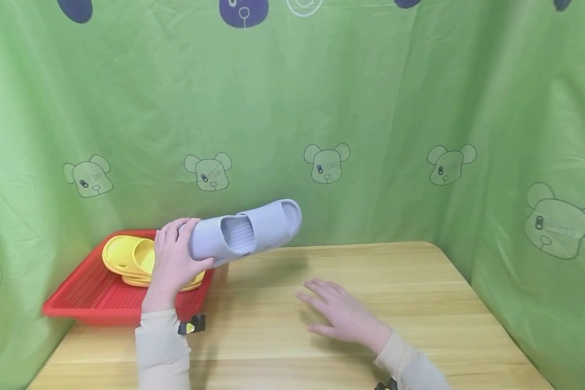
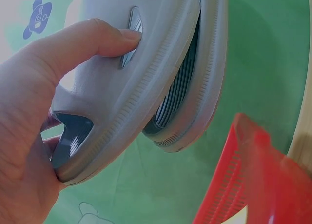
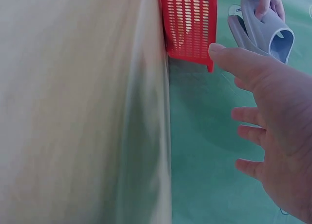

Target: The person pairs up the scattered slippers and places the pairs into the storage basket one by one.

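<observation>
A pair of grey-blue slippers (image 1: 273, 223), one laid against the other, is held up in the air by my left hand (image 1: 174, 259). In the left wrist view the thumb presses on the nearer slipper (image 2: 161, 53), while the other fingers are mostly hidden behind it. The slippers tilt, with their far end raised to the right. Over the middle of the table, my right hand (image 1: 347, 314) has its fingers spread and holds nothing. Yellow slippers (image 1: 124, 254) lie in a red basket (image 1: 92, 313) at the left, partly covered by my left hand.
The basket stands on the left part of a wooden table (image 1: 395, 287). A green curtain (image 1: 370, 97) printed with bear heads hangs behind the table and along both sides. Small dark devices (image 1: 192, 325) are worn at both wrists.
</observation>
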Demonstrator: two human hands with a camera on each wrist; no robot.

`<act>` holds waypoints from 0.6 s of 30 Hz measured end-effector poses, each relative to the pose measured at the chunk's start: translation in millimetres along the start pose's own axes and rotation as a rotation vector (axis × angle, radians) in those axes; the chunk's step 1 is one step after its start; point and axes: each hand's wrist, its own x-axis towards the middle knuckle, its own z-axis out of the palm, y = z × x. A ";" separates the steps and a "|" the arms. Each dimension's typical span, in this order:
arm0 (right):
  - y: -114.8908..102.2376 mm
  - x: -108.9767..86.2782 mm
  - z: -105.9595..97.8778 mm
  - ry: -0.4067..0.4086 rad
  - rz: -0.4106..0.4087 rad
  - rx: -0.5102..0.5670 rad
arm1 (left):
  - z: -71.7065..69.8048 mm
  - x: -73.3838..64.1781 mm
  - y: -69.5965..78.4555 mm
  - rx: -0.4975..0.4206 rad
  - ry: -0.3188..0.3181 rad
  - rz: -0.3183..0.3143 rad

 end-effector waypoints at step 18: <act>-17.2 10.3 10.6 -0.112 -0.019 0.049 | -23.3 -0.8 -20.0 0.049 -0.003 -0.011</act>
